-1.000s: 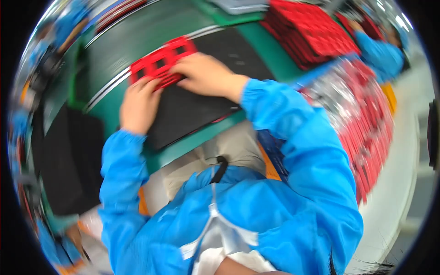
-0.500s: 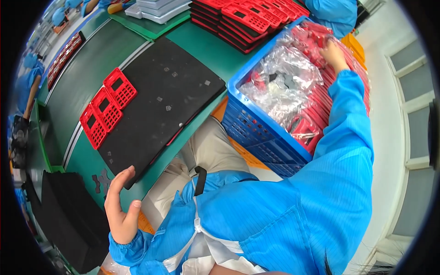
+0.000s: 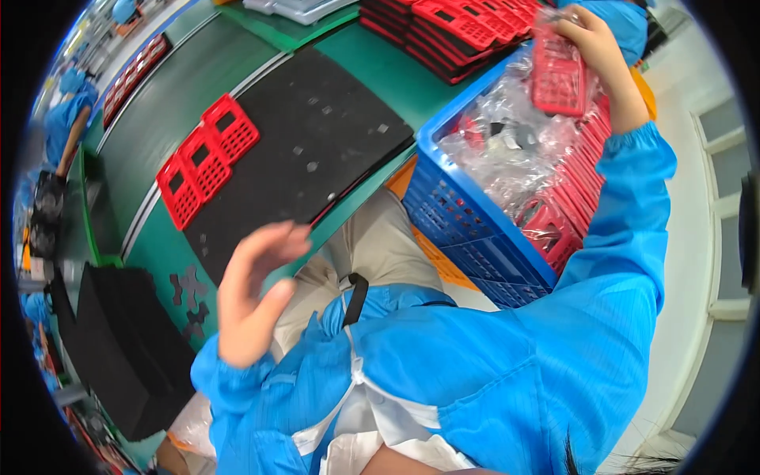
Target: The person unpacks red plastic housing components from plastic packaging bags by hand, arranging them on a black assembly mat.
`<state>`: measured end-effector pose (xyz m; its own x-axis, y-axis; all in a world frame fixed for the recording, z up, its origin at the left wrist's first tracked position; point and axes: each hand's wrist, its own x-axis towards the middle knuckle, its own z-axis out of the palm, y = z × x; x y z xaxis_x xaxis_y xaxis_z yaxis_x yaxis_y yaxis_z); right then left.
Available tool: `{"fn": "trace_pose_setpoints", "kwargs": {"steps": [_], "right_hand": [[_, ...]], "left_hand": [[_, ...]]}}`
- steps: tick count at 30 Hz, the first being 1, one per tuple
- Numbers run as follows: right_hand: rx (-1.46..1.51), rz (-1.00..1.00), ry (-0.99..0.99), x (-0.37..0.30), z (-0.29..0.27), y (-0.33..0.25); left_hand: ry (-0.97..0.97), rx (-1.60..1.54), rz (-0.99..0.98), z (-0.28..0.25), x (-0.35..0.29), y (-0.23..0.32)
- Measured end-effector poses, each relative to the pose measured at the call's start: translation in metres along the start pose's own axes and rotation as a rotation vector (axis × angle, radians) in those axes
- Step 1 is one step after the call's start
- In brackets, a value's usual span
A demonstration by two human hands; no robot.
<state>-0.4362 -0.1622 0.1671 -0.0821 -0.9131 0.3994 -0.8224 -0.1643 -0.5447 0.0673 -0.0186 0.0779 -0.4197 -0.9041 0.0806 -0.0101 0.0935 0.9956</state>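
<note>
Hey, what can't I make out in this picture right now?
All in the head view:
Held red part: upper end, partly hidden by the right hand.
Left hand: finger detail, lost to blur.
Crate: inner floor, buried under red parts.
Grey trays: far side, cut off by the upper edge.

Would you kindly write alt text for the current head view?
A person's right hand holds a plastic-wrapped red casing over a blue crate of similar casings; the empty left hand hovers near a black mat, with three red casings along its edge.
</note>
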Motion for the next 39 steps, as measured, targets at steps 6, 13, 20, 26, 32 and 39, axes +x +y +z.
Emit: {"fn": "trace_pose_setpoints", "kwargs": {"steps": [6, 13, 20, 26, 32, 39], "right_hand": [[0.496, -0.196, -0.289, -0.091, 0.178, -0.182], [-0.049, -0.240, 0.156, -0.002, 0.106, -0.075], [-1.440, 0.326, -0.099, -0.016, -0.043, 0.121], [0.237, -0.248, -0.572, -0.095, 0.132, -0.165], [0.086, -0.730, -0.600, -0.119, 0.166, -0.216], [0.214, -0.154, -0.619, -0.093, 0.134, -0.188]], "left_hand": [[0.006, -0.902, -0.125, 0.056, 0.032, -0.027], [-0.043, -0.794, -0.267, 0.034, -0.006, -0.058], [0.073, -0.581, -0.153, 0.019, -0.010, -0.057], [0.096, -0.444, -0.156, 0.033, -0.002, -0.052], [0.154, -0.266, -0.099, 0.041, -0.004, -0.057], [0.192, -0.248, -0.075, 0.030, -0.011, -0.054]]}}
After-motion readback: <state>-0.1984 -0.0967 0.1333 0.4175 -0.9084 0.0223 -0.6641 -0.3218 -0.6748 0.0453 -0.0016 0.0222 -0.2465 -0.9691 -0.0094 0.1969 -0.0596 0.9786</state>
